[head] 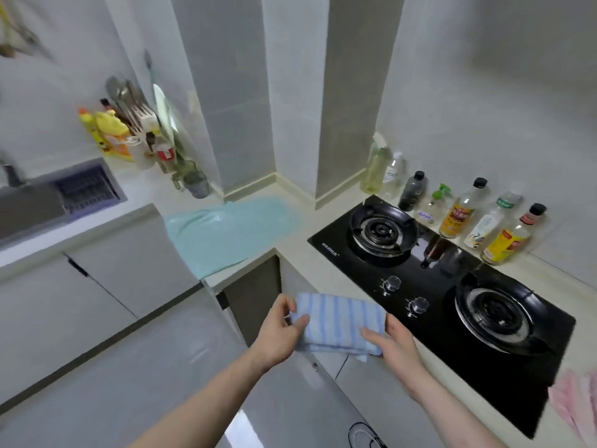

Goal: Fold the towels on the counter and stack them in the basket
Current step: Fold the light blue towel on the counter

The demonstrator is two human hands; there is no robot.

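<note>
Just off the counter's front edge, both hands hold a folded blue striped towel [337, 323] in the air, over the floor in front of the cabinets. The left hand [281, 331] grips the towel's left end, thumb on top and fingers curled round the edge; the right hand [392, 342] pinches the right end, thumb lying across the upper face and fingers tucked beneath. A small loose corner hangs below the right end.

On the pale counter [292, 250], a mint green towel [226, 234] lies spread flat in the inner corner, its near edge drooping over the counter lip above the cabinet doors [106, 279]. A bare strip of counter runs between that towel and the black gas hob [445, 286] (two burners, two knobs at the front). Bottles [458, 215] line the wall behind the hob. A pink cloth [578, 402] shows at the right border, just beyond the hob's corner. Far left sits the sink [42, 202], with utensils and detergent bottles crowded behind it.
</note>
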